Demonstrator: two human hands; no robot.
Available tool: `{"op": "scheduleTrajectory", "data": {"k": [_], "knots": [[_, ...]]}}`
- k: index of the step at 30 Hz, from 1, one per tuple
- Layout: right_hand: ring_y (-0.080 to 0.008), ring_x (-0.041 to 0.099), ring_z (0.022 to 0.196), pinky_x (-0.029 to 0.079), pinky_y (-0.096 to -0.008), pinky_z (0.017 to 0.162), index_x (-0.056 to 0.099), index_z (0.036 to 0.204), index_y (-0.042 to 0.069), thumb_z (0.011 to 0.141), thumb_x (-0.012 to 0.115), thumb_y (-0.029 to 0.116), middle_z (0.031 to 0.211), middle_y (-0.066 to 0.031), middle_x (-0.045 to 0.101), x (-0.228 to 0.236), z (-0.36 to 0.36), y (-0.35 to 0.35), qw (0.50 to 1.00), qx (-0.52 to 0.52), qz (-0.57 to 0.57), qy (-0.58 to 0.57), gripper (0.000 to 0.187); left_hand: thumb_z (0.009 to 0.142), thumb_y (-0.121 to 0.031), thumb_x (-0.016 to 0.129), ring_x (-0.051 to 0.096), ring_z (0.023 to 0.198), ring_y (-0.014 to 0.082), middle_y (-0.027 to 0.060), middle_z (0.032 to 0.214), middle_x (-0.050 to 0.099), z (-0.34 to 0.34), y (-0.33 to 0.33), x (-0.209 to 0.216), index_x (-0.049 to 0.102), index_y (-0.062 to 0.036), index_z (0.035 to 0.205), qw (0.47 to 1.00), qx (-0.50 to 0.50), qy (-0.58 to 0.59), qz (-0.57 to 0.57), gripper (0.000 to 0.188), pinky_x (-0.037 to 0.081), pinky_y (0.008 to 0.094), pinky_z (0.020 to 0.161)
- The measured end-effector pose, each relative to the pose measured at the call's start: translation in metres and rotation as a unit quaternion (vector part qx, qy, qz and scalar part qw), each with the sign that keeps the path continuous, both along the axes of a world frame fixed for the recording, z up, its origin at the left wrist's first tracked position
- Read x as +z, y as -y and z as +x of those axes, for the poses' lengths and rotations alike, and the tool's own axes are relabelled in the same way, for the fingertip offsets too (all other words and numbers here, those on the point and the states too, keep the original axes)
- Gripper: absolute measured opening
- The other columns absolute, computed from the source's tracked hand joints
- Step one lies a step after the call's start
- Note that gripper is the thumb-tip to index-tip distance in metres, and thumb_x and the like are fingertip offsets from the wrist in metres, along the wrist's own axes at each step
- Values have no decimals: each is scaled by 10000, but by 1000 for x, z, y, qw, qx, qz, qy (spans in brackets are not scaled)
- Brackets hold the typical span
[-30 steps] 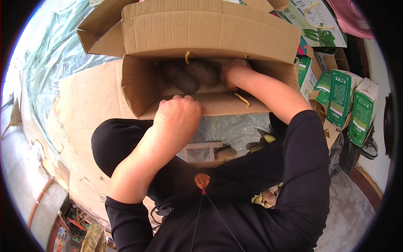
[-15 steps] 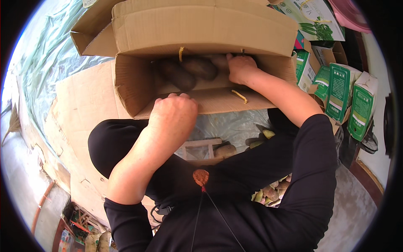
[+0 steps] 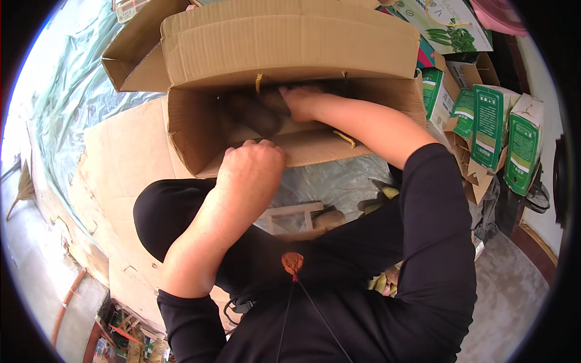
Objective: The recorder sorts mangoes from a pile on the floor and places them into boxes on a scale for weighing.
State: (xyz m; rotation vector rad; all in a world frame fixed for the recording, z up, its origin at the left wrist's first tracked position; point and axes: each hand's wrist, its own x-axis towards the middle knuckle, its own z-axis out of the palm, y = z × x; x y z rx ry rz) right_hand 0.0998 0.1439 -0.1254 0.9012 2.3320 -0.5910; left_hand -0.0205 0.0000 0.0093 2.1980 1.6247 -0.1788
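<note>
A deep brown cardboard box [image 3: 327, 154] lies open in front of my knees. My left hand [image 3: 251, 163] is closed over its near edge, knuckles up. Inside, at the left part, several dark brown oblong root vegetables [image 3: 263, 118] lie together in shadow; their exact kind does not show. Reaching into the box, my right hand [image 3: 301, 101] has its fingers curled against the right end of one of them. The fingertips are partly hidden. Yellow rope handles [image 3: 345, 139] hang from the box's near and far walls.
Green-and-white cartons [image 3: 487, 127] stand to the right. Between my legs, a small wooden frame [image 3: 293, 212] and more root vegetables [image 3: 330, 219] rest on clear plastic sheeting. Flattened cardboard [image 3: 127, 151] covers the floor at left, beside a greenish plastic sheet [image 3: 66, 91].
My right hand has moved left inside the box, from its right-hand part to the root vegetables. My left hand keeps its place on the near edge.
</note>
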Motion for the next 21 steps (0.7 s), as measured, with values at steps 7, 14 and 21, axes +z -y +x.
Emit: {"op": "scheduleTrajectory", "data": {"k": [7,14,21], "knots": [[-215,621,512,508,-344,484,636,848,-28,790,688,289,612,-121,639,27,-12,-14,971,-125,-183,93,326,713,-56,622,645,795,198,51,820,634,-2,3,3,641,-76,781,1000,1,9,-10,73,526,328,644],[-246,654,640,505,-384,622,664,821,-21,807,647,288,685,-157,654,48,17,-30,988,-28,-136,72,311,674,62,553,625,905,289,127,905,630,-3,-5,9,624,-39,872,997,17,16,-75,233,516,368,780],[-155,605,829,488,-302,766,556,1201,-28,866,606,246,943,-107,667,149,73,-24,943,-106,-235,-211,436,766,18,502,605,911,340,157,944,637,-6,-13,11,655,-62,1031,995,32,54,-75,317,491,413,806]]}}
